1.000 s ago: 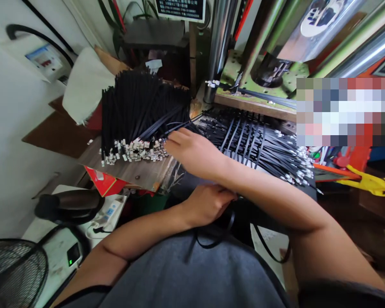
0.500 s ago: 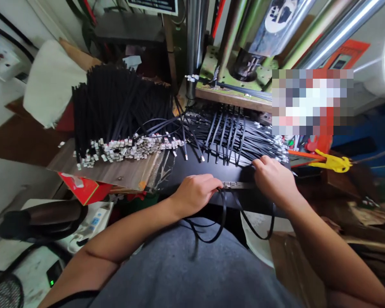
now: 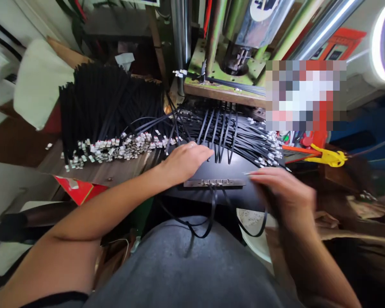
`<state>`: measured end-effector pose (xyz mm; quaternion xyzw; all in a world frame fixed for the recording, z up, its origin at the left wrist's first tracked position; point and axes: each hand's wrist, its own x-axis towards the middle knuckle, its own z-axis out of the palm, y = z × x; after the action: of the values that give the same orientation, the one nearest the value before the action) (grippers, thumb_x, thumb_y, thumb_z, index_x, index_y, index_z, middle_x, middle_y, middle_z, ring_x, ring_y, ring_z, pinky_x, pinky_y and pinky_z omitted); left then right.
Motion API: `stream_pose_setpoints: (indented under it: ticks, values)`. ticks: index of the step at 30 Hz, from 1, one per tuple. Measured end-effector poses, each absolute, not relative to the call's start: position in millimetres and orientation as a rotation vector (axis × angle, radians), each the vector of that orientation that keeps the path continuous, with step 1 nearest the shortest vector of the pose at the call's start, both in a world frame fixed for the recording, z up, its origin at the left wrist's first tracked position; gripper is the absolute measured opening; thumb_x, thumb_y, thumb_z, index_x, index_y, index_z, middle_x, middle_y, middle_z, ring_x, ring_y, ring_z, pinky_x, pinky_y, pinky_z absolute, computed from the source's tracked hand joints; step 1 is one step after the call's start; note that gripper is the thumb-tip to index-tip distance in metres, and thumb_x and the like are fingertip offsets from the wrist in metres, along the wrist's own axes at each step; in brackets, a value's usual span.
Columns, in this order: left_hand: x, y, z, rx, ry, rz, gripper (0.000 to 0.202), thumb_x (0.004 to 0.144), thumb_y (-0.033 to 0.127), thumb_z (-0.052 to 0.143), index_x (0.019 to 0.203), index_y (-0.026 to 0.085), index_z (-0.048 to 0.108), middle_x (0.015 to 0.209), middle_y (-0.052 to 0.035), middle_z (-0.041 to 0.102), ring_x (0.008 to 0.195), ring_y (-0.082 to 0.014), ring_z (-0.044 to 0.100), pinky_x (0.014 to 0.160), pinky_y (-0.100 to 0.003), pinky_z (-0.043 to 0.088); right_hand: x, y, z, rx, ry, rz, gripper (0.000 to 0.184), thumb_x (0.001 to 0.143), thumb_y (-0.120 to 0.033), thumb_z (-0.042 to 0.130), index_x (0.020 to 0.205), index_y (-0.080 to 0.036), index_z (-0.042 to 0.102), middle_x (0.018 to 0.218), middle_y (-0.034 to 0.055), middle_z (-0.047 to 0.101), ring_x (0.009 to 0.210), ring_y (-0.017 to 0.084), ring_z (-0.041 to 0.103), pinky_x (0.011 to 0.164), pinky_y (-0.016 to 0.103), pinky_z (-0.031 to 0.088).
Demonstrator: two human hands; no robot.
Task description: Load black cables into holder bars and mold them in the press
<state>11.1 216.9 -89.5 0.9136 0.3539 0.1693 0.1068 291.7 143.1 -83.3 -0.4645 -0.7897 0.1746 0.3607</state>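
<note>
A narrow metal bar (image 3: 214,182) lies near the front edge of a black work plate (image 3: 226,169), with a few black straps looping down from it. My left hand (image 3: 182,161) rests just behind the bar's left end, fingers stretched toward loose black straps (image 3: 224,128) fanned across the plate. My right hand (image 3: 284,194) is smeared by motion at the bar's right end; a black strap (image 3: 259,229) hangs beneath it, and its grip is unreadable. A big stack of black straps with metal ends (image 3: 105,115) sits on a wooden board to the left.
A press machine with steel columns (image 3: 179,38) and a green base (image 3: 211,68) stands behind the plate. A yellow and red tool (image 3: 327,156) lies to the right. White cloth (image 3: 35,90) sits at the far left, a red box (image 3: 75,188) under the board.
My left hand let go of the bar's left end and moved up toward the loose straps. My right hand slid down and right from the strap pile. The view drifted right.
</note>
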Motion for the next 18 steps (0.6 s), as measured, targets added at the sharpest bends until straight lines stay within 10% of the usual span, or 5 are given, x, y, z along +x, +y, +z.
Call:
stream_pose_setpoints:
  ticks: [5,18]
  values:
    - [35.0,193.4,-81.4,2.415,0.716,0.808,0.043,0.095,0.011,0.056,0.138,0.012,0.050,0.123,-0.0089,0.067,0.110,-0.0165,0.065,0.099,-0.029,0.054,252.1,154.6,-88.3,-0.865,-2.045,0.609,0.027,0.089,-0.004,0.060,0.109,-0.022,0.067,0.103,0.0061,0.070,0.095,0.018,0.067,0.084,0.032,0.055]
    - [-0.3,141.9,-123.9,2.050,1.016,1.099,0.018,0.091,0.009,0.059,0.101,0.018,0.070,0.100,-0.0032,0.074,0.099,-0.0154,0.070,0.101,-0.039,0.056,264.2,149.2,-112.6,-1.019,-2.111,0.679,0.012,0.091,-0.009,0.059,0.088,-0.020,0.063,0.091,0.0056,0.070,0.090,0.019,0.064,0.080,0.035,0.056]
